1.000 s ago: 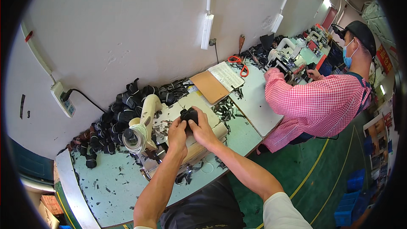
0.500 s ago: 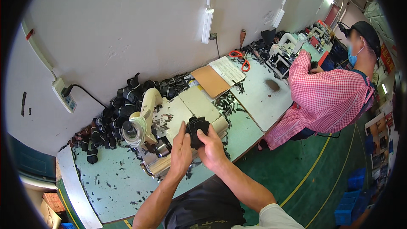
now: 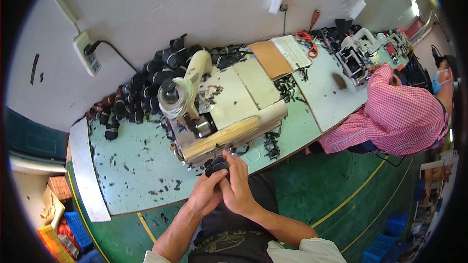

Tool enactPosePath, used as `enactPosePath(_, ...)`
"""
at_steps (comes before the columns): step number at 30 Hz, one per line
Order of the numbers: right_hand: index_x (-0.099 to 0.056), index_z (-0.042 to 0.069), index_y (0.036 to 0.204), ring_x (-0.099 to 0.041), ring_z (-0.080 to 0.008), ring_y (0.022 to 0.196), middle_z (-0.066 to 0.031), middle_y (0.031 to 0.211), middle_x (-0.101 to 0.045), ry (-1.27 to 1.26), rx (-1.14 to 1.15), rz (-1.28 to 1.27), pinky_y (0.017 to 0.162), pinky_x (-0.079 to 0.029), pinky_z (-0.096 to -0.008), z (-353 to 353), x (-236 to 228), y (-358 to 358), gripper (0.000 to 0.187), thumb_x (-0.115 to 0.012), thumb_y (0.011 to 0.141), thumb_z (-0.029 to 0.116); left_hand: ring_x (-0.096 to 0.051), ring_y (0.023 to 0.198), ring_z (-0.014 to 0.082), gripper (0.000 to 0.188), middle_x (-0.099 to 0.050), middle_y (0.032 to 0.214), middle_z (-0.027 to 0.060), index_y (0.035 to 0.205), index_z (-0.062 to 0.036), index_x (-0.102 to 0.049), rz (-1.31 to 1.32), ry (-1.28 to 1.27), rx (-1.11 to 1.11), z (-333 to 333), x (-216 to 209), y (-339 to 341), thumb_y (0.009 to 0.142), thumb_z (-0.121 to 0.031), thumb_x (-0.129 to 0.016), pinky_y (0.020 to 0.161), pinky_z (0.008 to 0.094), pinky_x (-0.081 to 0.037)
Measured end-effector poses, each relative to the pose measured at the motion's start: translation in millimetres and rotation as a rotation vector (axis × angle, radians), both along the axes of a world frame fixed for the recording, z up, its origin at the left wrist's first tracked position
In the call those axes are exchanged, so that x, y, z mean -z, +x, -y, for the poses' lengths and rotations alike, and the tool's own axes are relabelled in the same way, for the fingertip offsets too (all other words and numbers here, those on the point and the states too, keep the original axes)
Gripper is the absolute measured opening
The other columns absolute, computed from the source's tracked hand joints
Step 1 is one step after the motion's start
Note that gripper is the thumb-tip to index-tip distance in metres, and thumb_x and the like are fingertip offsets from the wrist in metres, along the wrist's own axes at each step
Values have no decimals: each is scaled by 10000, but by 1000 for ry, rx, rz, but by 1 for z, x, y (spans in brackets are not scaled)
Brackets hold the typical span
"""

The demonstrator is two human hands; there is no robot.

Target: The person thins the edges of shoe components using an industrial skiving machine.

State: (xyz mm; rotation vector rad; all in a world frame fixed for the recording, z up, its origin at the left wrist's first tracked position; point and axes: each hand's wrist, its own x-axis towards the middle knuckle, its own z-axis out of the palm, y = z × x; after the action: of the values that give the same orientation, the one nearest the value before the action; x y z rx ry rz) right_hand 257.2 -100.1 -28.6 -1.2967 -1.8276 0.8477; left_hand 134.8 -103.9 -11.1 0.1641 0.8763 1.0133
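Close to my body, by the table's front edge, both hands hold a small stack of black flat pieces (image 3: 216, 165) with rounded ends. My left hand (image 3: 205, 194) grips the stack from the left, its thumb laid across the near side. On the right side, my right hand (image 3: 236, 185) has its fingers closed along the pieces. Just beyond my hands stands a cream bench machine (image 3: 253, 80) with a curved arm, a coil of white cord and a pale, worn front bar (image 3: 222, 136). A thin white loop (image 3: 252, 154) lies on the table beside it.
Tied black bundles (image 3: 156, 70) pile against the wall. Black scraps litter the green table (image 3: 131, 165). Farther right are a clipboard (image 3: 270, 60), orange-handled scissors (image 3: 307, 43) and a co-worker in a pink checked garment (image 3: 402, 102) at another machine. Blue crates (image 3: 382, 248) stand on the floor.
My hands have drawn back from over the machine toward my body, still with the black stack, and are now closed more tightly together around it. The head view has shifted left and downward.
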Motion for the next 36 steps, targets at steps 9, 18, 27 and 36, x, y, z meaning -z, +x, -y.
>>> enactPosePath(9, -289, -10, 1494, -399, -382, 1316, -239, 1417, -399, -269, -375, -126, 1122, -297, -469, 37, 4, 12, 819, -745, 846, 197, -644, 942, 182, 263, -665, 1045, 66, 1199, -43, -595, -47, -195, 2, 71, 20, -33, 940, -85, -595, 793, 353, -546)
enactPosePath(18, -546, 21, 1358, -524, -212, 1258, -126, 1332, -585, -936, -579, -382, 1061, -395, -327, 34, 13, 13, 463, -344, 1092, 342, -678, 943, 246, 293, -645, 1071, 113, 1201, -33, -571, 218, -320, 315, 103, 31, -36, 940, -139, -652, 608, 394, -627)
enactPosePath(27, -615, -21, 1246, -493, -294, 1326, -171, 1337, -594, -681, -541, -334, 1110, -367, -385, 54, 24, 14, 452, -343, 1092, 306, -661, 932, 205, 322, -646, 1025, 82, 1174, -53, -594, 234, -345, 346, 109, 39, -38, 874, -19, -705, 662, 342, -585)
enactPosePath(36, -567, 14, 1312, -506, -339, 1301, -173, 1342, -574, -338, -610, -187, 1087, -400, -397, 50, 22, 12, 348, -516, 1013, 184, -669, 882, 209, 311, -655, 1000, 88, 1110, -44, -628, 76, -301, 336, 105, 48, -31, 822, 46, -699, 655, 352, -591)
